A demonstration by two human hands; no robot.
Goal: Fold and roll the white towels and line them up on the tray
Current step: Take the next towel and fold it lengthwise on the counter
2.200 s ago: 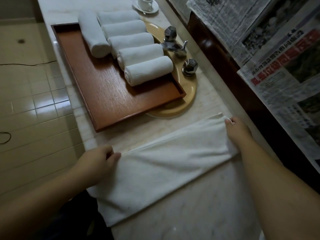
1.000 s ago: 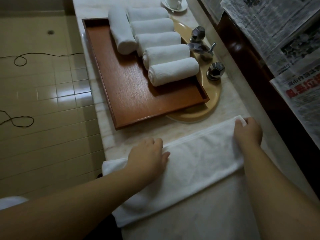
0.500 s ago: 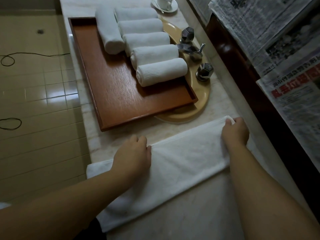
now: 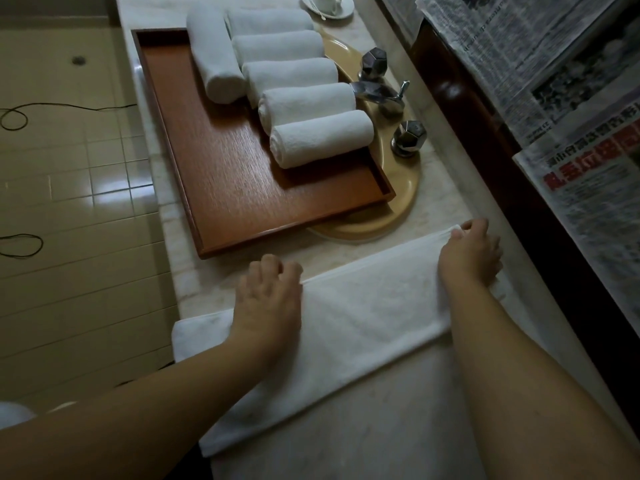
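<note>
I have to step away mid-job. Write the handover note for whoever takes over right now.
Left hand: open, pressing flat on the folded towel, near its far edge.
Right hand: fingers on the towel's far right corner; no clear grip visible.
The towel lies folded into a long strip on the counter, its left end hanging over the edge.
Done: six rolled towels on the tray, five in a row and one lying crosswise beside them.
Left: roll this strip and set it next in the row.
</note>
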